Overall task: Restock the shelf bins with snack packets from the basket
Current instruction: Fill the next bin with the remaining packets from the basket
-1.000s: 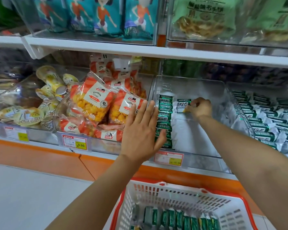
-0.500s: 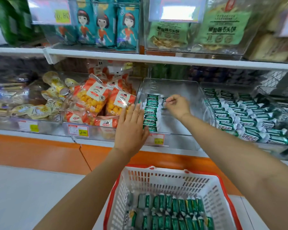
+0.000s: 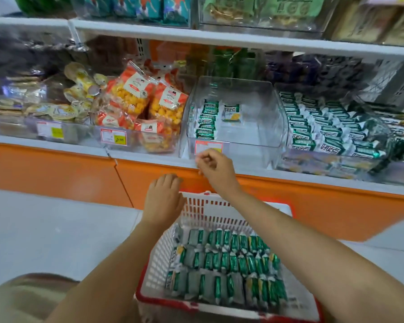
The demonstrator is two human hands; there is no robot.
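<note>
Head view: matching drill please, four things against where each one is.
1 basket
2 clear bin
3 orange bags
4 right hand

A left of the clear bin
B in front of the clear bin's price tag
C nearest the camera, holding green packets
D on the shelf, mostly bare

Pairs: 1-C, 2-D, 3-A, 4-B

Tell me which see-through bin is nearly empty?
The middle clear bin: just a few green packets by its left wall, while the bins beside it are heaped.
</note>
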